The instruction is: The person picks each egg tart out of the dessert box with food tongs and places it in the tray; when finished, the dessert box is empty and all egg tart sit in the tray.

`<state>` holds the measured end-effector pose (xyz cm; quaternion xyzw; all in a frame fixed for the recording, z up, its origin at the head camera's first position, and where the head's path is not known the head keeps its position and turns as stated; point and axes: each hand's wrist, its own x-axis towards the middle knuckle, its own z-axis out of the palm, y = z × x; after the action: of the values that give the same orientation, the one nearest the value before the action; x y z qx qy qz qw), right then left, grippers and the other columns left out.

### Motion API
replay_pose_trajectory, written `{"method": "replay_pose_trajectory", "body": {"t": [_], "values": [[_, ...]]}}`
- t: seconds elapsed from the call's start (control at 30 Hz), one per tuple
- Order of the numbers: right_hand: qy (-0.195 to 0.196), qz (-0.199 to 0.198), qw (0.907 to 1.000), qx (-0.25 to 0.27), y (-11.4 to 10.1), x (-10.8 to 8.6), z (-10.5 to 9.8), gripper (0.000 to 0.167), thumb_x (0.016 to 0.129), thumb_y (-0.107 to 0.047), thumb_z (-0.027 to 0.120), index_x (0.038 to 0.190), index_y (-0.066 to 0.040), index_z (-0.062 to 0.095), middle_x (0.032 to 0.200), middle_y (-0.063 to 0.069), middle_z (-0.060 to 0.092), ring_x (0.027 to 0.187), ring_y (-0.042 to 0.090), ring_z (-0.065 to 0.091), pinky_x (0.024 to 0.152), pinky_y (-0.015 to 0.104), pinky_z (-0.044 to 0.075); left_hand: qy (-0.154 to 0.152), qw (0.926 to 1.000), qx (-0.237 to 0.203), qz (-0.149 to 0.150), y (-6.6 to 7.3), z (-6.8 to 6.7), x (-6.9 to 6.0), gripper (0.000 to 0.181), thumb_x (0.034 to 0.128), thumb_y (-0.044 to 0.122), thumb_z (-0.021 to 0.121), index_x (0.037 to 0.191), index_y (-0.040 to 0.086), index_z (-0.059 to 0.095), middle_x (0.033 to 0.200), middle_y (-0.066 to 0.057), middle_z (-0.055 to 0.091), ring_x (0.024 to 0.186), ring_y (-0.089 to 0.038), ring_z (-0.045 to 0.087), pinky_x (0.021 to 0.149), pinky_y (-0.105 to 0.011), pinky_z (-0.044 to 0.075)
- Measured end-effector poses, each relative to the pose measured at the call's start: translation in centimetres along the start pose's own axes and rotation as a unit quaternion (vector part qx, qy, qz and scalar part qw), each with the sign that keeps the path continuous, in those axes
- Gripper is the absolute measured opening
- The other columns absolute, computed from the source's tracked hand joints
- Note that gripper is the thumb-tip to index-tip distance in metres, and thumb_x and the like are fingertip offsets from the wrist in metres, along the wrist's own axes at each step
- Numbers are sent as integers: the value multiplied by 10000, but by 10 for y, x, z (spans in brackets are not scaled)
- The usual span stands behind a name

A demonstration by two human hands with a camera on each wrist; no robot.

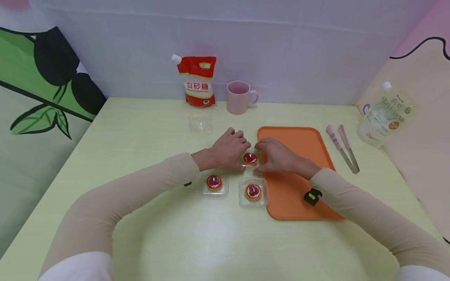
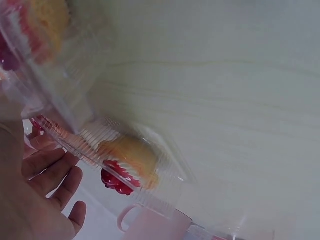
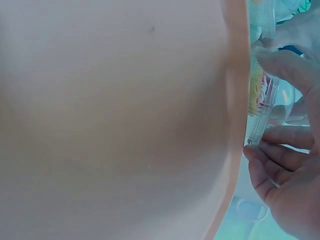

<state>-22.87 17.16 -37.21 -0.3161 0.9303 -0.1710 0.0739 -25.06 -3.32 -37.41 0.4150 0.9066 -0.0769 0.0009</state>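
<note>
Both hands are around a small clear plastic box (image 1: pixel 250 165) with a red-topped tart (image 1: pixel 250 158) in it, at the tray's left edge. My left hand (image 1: pixel 230 151) has curled fingers at its left side; in the left wrist view the fingertips of the left hand (image 2: pixel 52 187) touch the box's ribbed edge. From the right, my right hand (image 1: pixel 279 157) holds it, thumb on the near side and fingers on the far side. The right wrist view shows that hand (image 3: pixel 290 155) against the clear box (image 3: pixel 258 122). Part of the box is hidden by fingers.
Two more boxed tarts (image 1: pixel 214 182) (image 1: pixel 253 192) sit nearer me, one touching the orange tray (image 1: pixel 299 208). An empty clear box (image 1: pixel 200 124), a red sugar bag (image 1: pixel 199 82) and a pink mug (image 1: pixel 237 99) stand behind. Tongs (image 1: pixel 342 150) and a pouch (image 1: pixel 383 117) are at right.
</note>
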Motion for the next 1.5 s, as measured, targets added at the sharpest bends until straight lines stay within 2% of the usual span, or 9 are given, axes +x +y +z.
{"method": "replay_pose_trajectory", "body": {"t": [0.13, 0.3, 0.4, 0.73, 0.8, 0.93, 1.1, 1.3, 1.5], "values": [[-126, 114, 9996, 208, 2, 1, -1, 697, 740, -366, 874, 1260, 30, 633, 1265, 172, 645, 1171, 316, 575, 1030, 476, 471, -42, 10000, -40, -68, 0, 1, 1, 615, 808, 587, 684, 1236, 148, 647, 1174, -24, 691, 1087, -216, 498, 991, -420, 352], [-123, 71, 9993, 360, 3, 3, -4, 671, 734, -349, 880, 1235, 35, 651, 1203, 151, 680, 1087, 285, 601, 976, 452, 500, 38, 9999, -82, -89, -2, 2, 2, 602, 806, 589, 679, 1215, 147, 657, 1148, -17, 694, 1075, -208, 492, 991, -417, 341], [-133, 53, 9992, 364, 3, 4, -5, 657, 730, -350, 882, 1217, 33, 664, 1167, 135, 694, 1047, 267, 605, 948, 434, 512, 123, 9999, -64, -21, -3, 2, 3, 585, 802, 591, 669, 1186, 150, 665, 1117, -7, 700, 1068, -205, 497, 982, -419, 339], [-161, -136, 9997, 157, 3, 5, -6, 630, 735, -357, 869, 1183, 45, 682, 1150, 151, 693, 1056, 284, 621, 950, 440, 514, 258, 9996, 4, 120, -5, 4, 5, 582, 786, 603, 664, 1148, 148, 679, 1083, -2, 714, 1058, -212, 507, 966, -433, 340], [-133, -131, 9998, 112, 4, 5, -5, 632, 734, -358, 868, 1184, 45, 681, 1118, 134, 700, 1032, 272, 621, 934, 431, 517, 291, 9995, 24, 149, -5, 5, 5, 580, 781, 603, 666, 1140, 148, 679, 1069, 2, 716, 1050, -208, 508, 963, -433, 341], [-147, -68, 9999, -5, 3, 5, -4, 672, 744, -365, 859, 1243, 34, 652, 941, 48, 693, 985, 251, 599, 872, 406, 512, 328, 9992, 83, 194, -6, 4, 5, 574, 771, 596, 677, 1125, 144, 676, 1040, 8, 716, 1032, -205, 512, 950, -433, 344], [-226, -65, 9996, -124, 1, 6, -4, 714, 766, -370, 840, 1320, 12, 604, 785, -21, 647, 969, 243, 579, 825, 390, 491, 249, 9996, 37, 162, -7, 4, 6, 587, 769, 584, 688, 1156, 143, 673, 1068, 4, 717, 1046, -206, 511, 950, -432, 342], [-319, -64, 9995, -5, 2, 7, -7, 699, 760, -368, 854, 1304, 3, 619, 828, -2, 650, 895, 211, 552, 749, 337, 461, 176, 9997, -18, 164, -7, 4, 6, 601, 772, 582, 688, 1180, 141, 671, 1106, -6, 718, 1065, -215, 510, 964, -436, 344], [-446, -131, 9984, 320, 5, 10, -12, 691, 749, -383, 869, 1273, 7, 643, 920, 38, 709, 890, 200, 581, 782, 334, 483, 133, 9997, -206, 77, -6, 5, 5, 610, 779, 570, 706, 1204, 135, 670, 1147, -19, 714, 1101, -217, 510, 996, -448, 342]]}}
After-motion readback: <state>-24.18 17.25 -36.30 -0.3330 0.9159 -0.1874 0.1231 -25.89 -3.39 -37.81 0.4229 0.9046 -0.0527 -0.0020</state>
